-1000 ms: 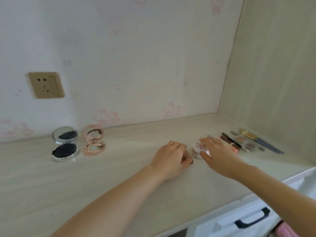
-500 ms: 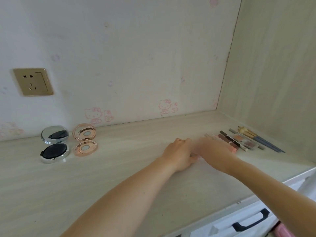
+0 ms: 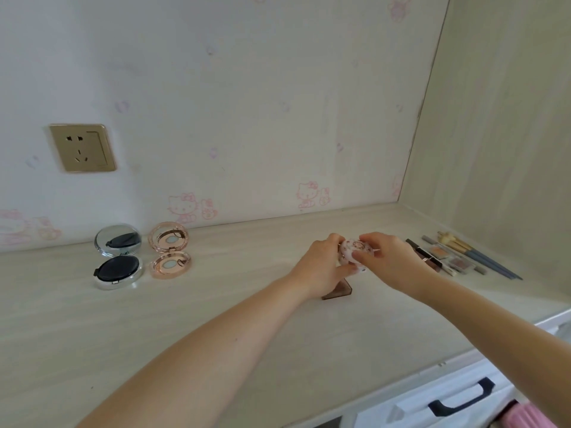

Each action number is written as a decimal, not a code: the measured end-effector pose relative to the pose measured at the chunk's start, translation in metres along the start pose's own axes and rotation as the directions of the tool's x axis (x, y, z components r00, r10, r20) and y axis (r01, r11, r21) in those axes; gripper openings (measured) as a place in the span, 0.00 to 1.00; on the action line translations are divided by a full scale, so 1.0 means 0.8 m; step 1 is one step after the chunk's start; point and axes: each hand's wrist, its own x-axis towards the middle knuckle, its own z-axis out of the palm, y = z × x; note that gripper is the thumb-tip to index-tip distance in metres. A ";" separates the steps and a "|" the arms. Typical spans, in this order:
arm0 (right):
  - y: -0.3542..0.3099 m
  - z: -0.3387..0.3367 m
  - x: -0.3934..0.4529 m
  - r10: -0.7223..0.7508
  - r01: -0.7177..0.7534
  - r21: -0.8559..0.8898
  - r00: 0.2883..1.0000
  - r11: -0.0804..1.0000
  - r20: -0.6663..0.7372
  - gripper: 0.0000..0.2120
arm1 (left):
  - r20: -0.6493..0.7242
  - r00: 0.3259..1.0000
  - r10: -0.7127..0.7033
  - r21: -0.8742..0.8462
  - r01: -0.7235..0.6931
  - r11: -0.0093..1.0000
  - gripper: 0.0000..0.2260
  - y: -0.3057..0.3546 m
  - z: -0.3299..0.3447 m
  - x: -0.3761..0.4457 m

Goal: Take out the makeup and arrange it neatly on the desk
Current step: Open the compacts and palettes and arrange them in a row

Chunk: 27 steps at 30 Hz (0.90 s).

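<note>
Both hands hold a small round white-and-pink compact (image 3: pixel 353 253) a little above the desk (image 3: pixel 216 304). My left hand (image 3: pixel 321 267) grips its left side and my right hand (image 3: pixel 386 257) pinches its right side. A small brown case (image 3: pixel 338 290) lies on the desk under my left hand. At the left, an open silver-and-black compact (image 3: pixel 117 257) and an open rose-gold compact (image 3: pixel 170 253) lie side by side. At the right lie a row of brushes (image 3: pixel 475 256), pencils and small eyeshadow pans (image 3: pixel 438 251).
A wall socket (image 3: pixel 82 148) is on the wallpapered back wall. A wooden side panel (image 3: pixel 494 149) closes the desk on the right. Below the desk's front edge is a white drawer with a dark handle (image 3: pixel 460 396); something pink (image 3: pixel 525 415) shows at the bottom right.
Both hands have lifted the round white-and-pink compact off the desk and now hold it between them. The brown case has come into view beneath the left hand.
</note>
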 end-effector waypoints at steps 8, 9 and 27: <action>-0.054 0.011 -0.014 -0.082 0.061 0.236 0.993 0.970 0.082 0.20 | -0.122 0.993 0.007 -0.189 -0.030 0.981 0.20 -0.020 -0.051 -0.045; -0.061 0.015 -0.016 -0.078 0.038 0.319 0.991 0.947 0.112 0.21 | -0.138 0.990 -0.003 -0.232 -0.029 0.972 0.19 -0.021 -0.059 -0.053; -0.217 0.136 -0.060 -0.295 0.110 0.572 0.924 0.813 0.242 0.12 | -0.330 0.866 -0.376 -0.589 0.122 0.799 0.20 -0.092 -0.181 -0.225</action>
